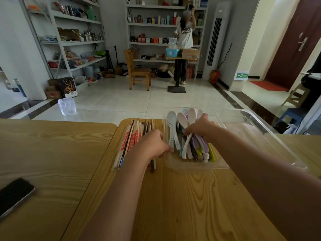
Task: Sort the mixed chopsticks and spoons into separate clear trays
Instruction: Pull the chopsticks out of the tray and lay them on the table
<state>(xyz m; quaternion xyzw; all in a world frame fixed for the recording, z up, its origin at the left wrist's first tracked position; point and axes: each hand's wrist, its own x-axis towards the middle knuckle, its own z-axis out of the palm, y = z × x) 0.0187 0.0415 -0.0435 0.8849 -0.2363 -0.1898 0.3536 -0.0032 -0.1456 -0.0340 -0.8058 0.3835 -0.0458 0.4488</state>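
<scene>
Gathering spoons (182, 119) into one bundle, the right hand (199, 128) grips them inside the clear tray (194, 166) beneath it, likely to square them up; the left hand (152, 146), just beside, curls round dark chopsticks (152, 166) over the chopstick tray (114, 167), keeping kinds apart on the bench (173, 197).

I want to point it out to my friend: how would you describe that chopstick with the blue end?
On the wooden table, find the clear tray that the left hand reaches into. Among pale sticks and red-printed wrappers lies one dark chopstick, the only one with a blue near end.
</scene>
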